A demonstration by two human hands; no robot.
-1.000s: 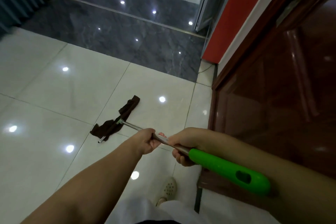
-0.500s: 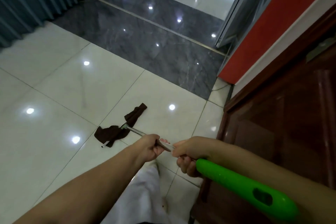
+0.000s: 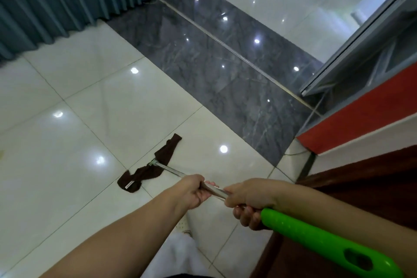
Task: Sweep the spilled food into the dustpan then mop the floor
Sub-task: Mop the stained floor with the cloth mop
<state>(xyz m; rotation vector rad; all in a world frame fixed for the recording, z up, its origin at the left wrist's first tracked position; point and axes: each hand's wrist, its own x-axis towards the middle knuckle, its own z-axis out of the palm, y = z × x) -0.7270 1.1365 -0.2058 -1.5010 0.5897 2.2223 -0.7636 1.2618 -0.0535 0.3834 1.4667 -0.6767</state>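
The mop cloth (image 3: 150, 167) is laid on the white floor (image 3: 67, 142), ahead-left of the hands. The left hand (image 3: 194, 192) is clenched on the metal shaft (image 3: 214, 190); the right hand (image 3: 248, 201) is clenched beside it, touching the green grip (image 3: 316, 239). Since the earlier frame, more curtain (image 3: 56, 0) is seen.

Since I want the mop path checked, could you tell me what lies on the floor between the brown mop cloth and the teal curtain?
In the head view, only bare glossy white tile lies between the mop cloth and the curtain.
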